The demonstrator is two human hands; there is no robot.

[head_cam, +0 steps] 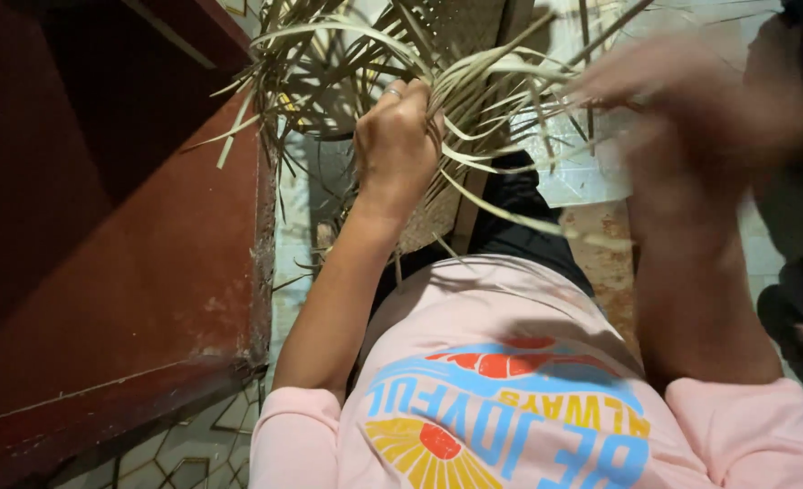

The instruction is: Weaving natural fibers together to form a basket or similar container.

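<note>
The left hand point(397, 136) is clenched around a bunch of strips point(474, 86) of a half-woven mat point(437, 217) above the lap. The right hand point(664, 86) is blurred among strips; its grip cannot be told.

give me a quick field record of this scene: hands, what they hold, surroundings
view: head camera looking down the person's own body
left hand: closed in a fist around a bunch of pale leaf strips, ring on one finger
right hand: blurred by motion, at the strips; grip cannot be told
work piece: woven mat with loose strips fanning out
clothing: pink shirt with coloured print
left side: dark red wooden furniture
floor: patterned tiles
</note>
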